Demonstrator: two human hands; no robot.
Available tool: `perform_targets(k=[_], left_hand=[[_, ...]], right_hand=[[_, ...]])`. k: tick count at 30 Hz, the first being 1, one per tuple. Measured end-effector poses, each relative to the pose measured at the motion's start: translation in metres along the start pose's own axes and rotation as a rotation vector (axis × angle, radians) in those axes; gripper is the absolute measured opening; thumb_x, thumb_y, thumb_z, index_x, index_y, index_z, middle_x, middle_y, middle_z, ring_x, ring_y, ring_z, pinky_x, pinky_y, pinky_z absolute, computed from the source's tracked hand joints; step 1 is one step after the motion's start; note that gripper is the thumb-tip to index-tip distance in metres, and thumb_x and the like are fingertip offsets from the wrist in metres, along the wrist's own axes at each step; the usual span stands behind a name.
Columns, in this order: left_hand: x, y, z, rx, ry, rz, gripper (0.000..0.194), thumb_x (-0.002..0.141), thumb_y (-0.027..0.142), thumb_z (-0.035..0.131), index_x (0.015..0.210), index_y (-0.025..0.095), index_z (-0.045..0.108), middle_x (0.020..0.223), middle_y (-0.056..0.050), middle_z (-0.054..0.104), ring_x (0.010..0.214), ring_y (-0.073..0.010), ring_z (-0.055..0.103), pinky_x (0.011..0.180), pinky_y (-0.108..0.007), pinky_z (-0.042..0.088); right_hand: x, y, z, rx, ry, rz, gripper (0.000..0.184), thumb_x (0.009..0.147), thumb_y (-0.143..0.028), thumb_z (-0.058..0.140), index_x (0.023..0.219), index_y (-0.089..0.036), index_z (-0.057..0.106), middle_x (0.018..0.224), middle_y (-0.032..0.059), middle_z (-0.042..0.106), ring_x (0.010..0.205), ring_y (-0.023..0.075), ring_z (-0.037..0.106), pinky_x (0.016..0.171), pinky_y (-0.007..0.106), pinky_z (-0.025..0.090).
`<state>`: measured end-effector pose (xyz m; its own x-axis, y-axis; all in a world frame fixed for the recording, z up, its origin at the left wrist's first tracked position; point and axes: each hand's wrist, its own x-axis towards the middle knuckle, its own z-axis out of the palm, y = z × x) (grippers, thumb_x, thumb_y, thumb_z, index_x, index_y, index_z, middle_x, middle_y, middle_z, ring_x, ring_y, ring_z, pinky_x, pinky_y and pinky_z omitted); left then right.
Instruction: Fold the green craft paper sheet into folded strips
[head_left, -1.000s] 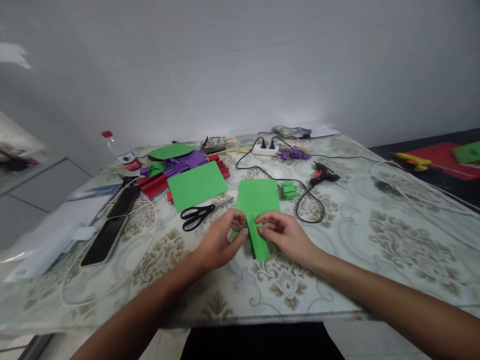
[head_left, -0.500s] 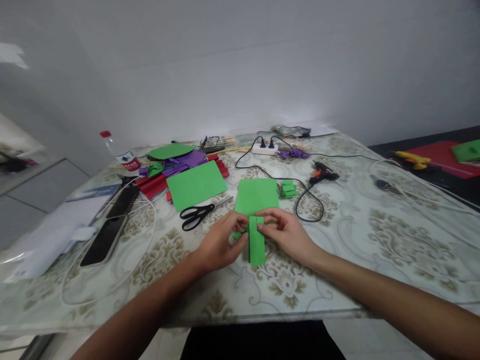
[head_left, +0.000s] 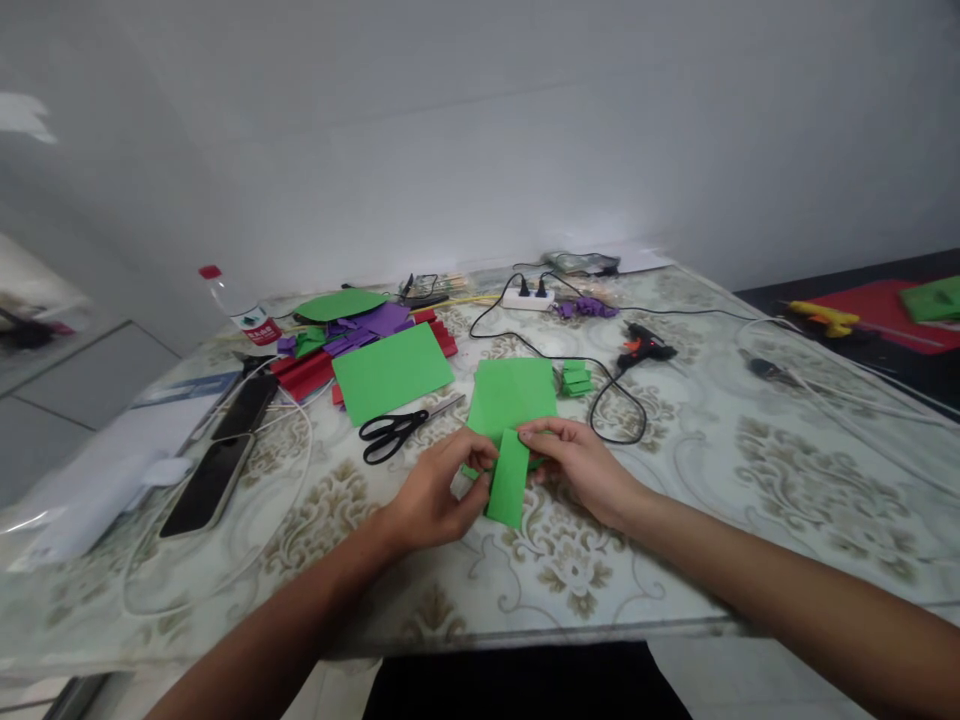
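A folded strip of green paper [head_left: 510, 482] is held upright between my two hands, above the table's near middle. My right hand [head_left: 574, 460] pinches its upper right edge, thumb in front and fingers behind. At the strip's left edge is my left hand [head_left: 446, 485], its fingers curled and the thumb against the paper. Just beyond lies a green sheet [head_left: 514, 388], partly covered by the strip and hands. A small stack of folded green pieces [head_left: 576, 378] sits to that sheet's right. Black-handled scissors [head_left: 394, 432] lie left of my hands.
Another green sheet [head_left: 394, 370] rests by red and purple paper pieces. A black glue gun [head_left: 645, 345] lies at right, its cord running to a white power strip [head_left: 529, 298]. Two phones [head_left: 210, 482], white cables and a red-capped bottle [head_left: 251, 318] are at left; a yellow glue gun [head_left: 825, 318] is far right.
The green strip has turned and tilted, its lower end swinging left, and now shows a smooth face. My right hand has shifted its grip along the strip's upper right edge.
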<state>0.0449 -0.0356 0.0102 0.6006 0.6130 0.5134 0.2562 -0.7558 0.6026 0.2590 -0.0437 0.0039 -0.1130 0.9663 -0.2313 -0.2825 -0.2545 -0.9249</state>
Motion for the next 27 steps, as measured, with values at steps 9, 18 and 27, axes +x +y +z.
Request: perform_targets(k=[9,18,27], left_hand=[[0.0011,0.0001,0.0013,0.054,-0.036,0.045,0.033,0.084,0.008,0.060,0.115,0.018,0.055,0.094,-0.005,0.062,0.084,-0.0174,0.059,0.077,-0.030,0.050],[0.0021,-0.0065,0.0059,0.124,0.019,0.028,0.015,0.090,0.009,0.062,0.103,0.018,0.062,0.087,-0.003,0.063,0.079,-0.0148,0.060,0.072,-0.026,0.049],[0.0029,-0.0025,0.0056,0.129,-0.031,0.057,0.018,0.089,0.008,0.062,0.103,0.018,0.062,0.093,-0.005,0.063,0.086,-0.0164,0.061,0.077,-0.028,0.050]], right_hand=[[-0.0011,0.0001,0.0019,0.105,-0.050,0.049,0.029,0.069,-0.033,0.086,0.085,-0.015,0.070,0.067,-0.0004,0.068,0.059,0.0109,0.063,0.056,0.021,0.054],[-0.0043,0.0001,0.0026,0.029,-0.090,0.017,0.032,0.067,-0.031,0.086,0.088,-0.016,0.067,0.063,-0.0035,0.067,0.056,0.0095,0.061,0.060,0.022,0.052],[-0.0065,0.0044,-0.0016,-0.175,-0.156,-0.134,0.036,0.075,-0.035,0.079,0.105,-0.016,0.077,0.070,0.0000,0.071,0.061,0.0116,0.060,0.063,0.026,0.048]])
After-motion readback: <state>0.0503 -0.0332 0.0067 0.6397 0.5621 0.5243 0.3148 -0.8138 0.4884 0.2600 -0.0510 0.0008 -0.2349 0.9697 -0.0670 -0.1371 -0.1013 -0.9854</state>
